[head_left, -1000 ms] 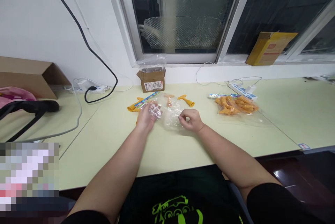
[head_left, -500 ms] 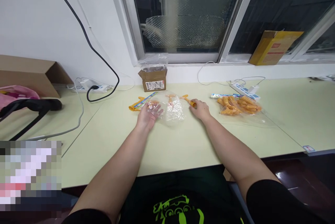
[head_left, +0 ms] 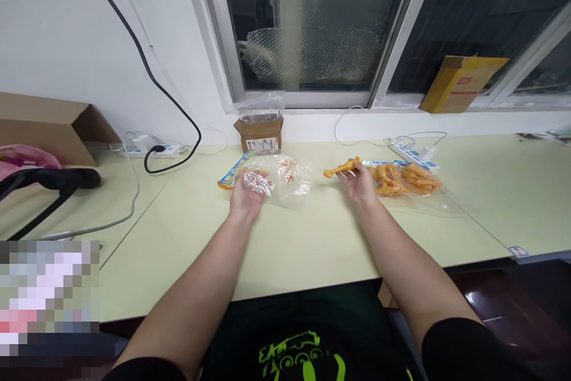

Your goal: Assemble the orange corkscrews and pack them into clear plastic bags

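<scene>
My left hand [head_left: 245, 195] grips a clear plastic bag [head_left: 294, 185], thumb on top and fingers beneath the film. The bag has a colourful header strip [head_left: 235, 169] along its left edge, and orange bits show through it. Held up in my right hand [head_left: 360, 185] is a slim orange toy [head_left: 341, 168] with a knobbed end that points left; its exact kind is unclear. Just right of that hand lies another clear bag holding several orange toys [head_left: 422, 179], its patterned header at the back.
A small open cardboard box [head_left: 261, 134] stands against the wall behind the left bag. Power strips [head_left: 419, 158] with cables lie at the back. On the left are a large carton [head_left: 42, 125] and a black-framed object [head_left: 53, 179]. A yellow box [head_left: 461, 84] leans on the window.
My right hand has lifted an orange toy off the table and moved slightly right, turning over. My left hand has closed on the bag, which lies a little further left.
</scene>
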Demonstrator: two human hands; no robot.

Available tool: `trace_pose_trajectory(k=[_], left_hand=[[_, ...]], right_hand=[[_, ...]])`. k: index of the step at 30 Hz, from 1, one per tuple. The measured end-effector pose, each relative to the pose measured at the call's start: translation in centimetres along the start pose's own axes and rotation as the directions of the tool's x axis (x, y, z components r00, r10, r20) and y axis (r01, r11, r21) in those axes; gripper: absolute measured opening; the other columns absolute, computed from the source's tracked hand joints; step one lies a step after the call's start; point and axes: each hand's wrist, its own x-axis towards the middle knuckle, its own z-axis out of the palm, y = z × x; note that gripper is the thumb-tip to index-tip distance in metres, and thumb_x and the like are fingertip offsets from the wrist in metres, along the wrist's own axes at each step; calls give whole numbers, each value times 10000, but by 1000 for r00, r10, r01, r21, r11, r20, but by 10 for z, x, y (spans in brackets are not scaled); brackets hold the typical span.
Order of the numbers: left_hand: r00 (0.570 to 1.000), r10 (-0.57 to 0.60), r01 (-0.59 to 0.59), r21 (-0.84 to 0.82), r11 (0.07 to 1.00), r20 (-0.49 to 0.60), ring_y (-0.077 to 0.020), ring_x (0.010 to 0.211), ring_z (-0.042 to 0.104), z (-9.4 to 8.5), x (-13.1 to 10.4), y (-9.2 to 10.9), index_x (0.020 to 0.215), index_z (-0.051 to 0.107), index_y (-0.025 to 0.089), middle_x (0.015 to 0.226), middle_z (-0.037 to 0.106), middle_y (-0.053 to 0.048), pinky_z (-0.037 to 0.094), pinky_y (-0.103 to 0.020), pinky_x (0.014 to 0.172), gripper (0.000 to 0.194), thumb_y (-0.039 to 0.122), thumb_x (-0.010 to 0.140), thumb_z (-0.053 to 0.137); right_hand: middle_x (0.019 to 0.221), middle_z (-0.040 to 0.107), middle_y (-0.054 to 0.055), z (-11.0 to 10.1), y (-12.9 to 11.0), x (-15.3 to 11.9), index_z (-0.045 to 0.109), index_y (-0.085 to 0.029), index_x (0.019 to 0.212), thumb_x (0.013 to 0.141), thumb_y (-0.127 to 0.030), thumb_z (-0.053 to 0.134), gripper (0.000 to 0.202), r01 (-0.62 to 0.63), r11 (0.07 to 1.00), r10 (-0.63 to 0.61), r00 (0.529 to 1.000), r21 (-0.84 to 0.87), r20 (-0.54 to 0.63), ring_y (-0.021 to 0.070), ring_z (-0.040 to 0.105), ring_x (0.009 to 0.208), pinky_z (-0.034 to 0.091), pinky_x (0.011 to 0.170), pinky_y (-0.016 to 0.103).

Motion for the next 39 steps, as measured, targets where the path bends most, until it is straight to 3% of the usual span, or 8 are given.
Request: trace_pose_trajectory(k=[3,6,9,12,17,24,32,39], left_hand=[[999,43,-43,39,998,-8,-235,875,736,3,-1,1,1011,655,151,912,730,-94,599,-418,844,297,361,1049,450],[997,74,-73,21,997,-25,-229,846,734,5,-2,1,1022,649,159,901,721,-79,597,-430,844,298,359,1059,431],[996,85,-85,7,996,-39,-212,839,728,5,-2,1,1030,641,169,927,720,-65,595,-442,875,271,359,1056,450],[999,49,-49,13,999,7,-221,882,730,4,-2,1,1022,632,185,954,720,-62,590,-475,909,260,388,1046,472],[996,-17,9,98,995,86,-249,983,729,1,-2,-3,1056,623,182,1068,718,-100,590,-497,921,330,472,1035,470],[991,-37,8,215,977,131,-317,1034,736,3,-10,-6,1072,540,252,1133,698,-68,593,-577,896,353,495,883,713],[962,-176,94,350,932,209,-307,1035,740,9,-23,-16,1160,498,263,1231,694,-97,624,-529,832,466,372,805,780],[943,-228,107,429,897,242,-224,952,745,10,-33,-27,1215,441,300,1306,680,-84,645,-387,740,650,244,733,873]], right_hand=[[820,660,-19,7,-9,-8,558,-233,925,822,-364,763,264,-133,983,121,987,125,101,163,713,801,650,765,352],[823,672,-32,11,-10,-19,575,-249,1002,838,-362,780,286,-248,968,230,936,35,267,130,679,678,582,542,236],[923,730,-2,12,-8,-29,604,-247,1032,807,-329,815,319,-355,917,399,799,-184,450,122,676,649,484,440,182],[1004,773,55,13,-5,-37,671,-209,1089,785,-207,799,331,-416,838,543,692,-353,475,138,730,771,576,604,204],[1225,759,85,18,-4,-41,737,-183,1158,751,-75,722,421,-423,834,552,630,-355,547,184,745,1077,590,970,284],[1098,777,107,23,-5,-46,674,-176,1166,843,-141,738,331,-514,786,617,635,-343,464,203,777,865,662,821,371],[1106,772,108,35,9,-62,634,-176,1172,903,-218,698,279,-560,761,632,528,-327,568,171,725,691,632,743,362],[1254,740,148,45,14,-73,670,-97,1215,828,-216,635,407,-642,744,560,450,-184,696,229,722,1130,498,1120,376]])
